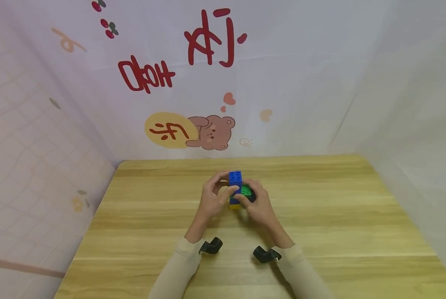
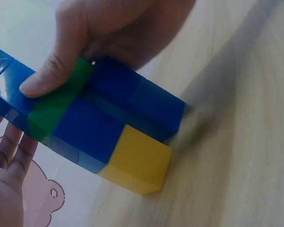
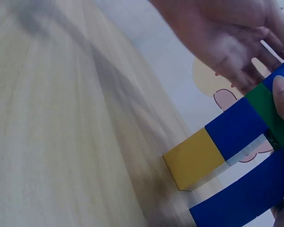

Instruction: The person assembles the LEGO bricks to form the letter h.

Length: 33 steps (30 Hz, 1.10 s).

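A tower of toy building bricks (image 1: 235, 178) stands upright between both hands. Blue bricks with studs form its top, and a yellow brick (image 2: 141, 158) is its lowest part. A green brick (image 1: 246, 190) crosses it and juts to the right, with a blue length (image 3: 241, 194) hanging beneath that end. My left hand (image 1: 215, 197) grips the upper blue part, thumb at the front and fingers behind. My right hand (image 1: 259, 203) holds the jutting side, its thumb (image 2: 45, 78) pressed where blue meets green. The right fingers are mostly hidden behind the bricks.
A wood-grain table (image 1: 144, 232) lies under the hands. White cloth walls (image 1: 301, 83) with a printed bear (image 1: 215, 133) and red characters rise behind and beside it. Black curved pieces (image 1: 212, 246) sit at each wrist, close to the cream sleeves (image 1: 178, 265).
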Available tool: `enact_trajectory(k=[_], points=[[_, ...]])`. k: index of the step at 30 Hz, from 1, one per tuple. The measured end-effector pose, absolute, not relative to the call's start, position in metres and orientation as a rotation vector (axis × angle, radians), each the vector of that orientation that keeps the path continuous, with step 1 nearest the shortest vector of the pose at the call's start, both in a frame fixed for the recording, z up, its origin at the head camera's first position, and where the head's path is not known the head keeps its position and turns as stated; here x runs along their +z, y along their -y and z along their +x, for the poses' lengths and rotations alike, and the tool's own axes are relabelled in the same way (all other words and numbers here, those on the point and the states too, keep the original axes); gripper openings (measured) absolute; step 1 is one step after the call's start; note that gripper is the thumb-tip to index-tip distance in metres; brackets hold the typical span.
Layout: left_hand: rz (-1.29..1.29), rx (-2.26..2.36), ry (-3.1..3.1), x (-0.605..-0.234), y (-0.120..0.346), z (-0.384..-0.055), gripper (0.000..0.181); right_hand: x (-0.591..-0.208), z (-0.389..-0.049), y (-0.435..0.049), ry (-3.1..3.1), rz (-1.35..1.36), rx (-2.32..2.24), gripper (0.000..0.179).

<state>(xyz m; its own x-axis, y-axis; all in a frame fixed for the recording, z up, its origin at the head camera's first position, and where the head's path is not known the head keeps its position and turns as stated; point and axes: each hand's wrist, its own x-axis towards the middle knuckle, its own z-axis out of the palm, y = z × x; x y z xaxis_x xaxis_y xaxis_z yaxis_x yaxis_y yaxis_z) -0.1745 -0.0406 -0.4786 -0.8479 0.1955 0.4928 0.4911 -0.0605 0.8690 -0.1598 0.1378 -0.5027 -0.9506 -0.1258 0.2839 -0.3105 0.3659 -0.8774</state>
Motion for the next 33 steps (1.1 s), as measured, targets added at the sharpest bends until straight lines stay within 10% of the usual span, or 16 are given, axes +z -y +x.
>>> enact_trajectory(k=[33], points=[[-0.637,-2.189,2.183,-0.518,0.050,-0.167,0.045,-0.515,-0.165,-0.177,2.514,0.516,1.796,0.035]])
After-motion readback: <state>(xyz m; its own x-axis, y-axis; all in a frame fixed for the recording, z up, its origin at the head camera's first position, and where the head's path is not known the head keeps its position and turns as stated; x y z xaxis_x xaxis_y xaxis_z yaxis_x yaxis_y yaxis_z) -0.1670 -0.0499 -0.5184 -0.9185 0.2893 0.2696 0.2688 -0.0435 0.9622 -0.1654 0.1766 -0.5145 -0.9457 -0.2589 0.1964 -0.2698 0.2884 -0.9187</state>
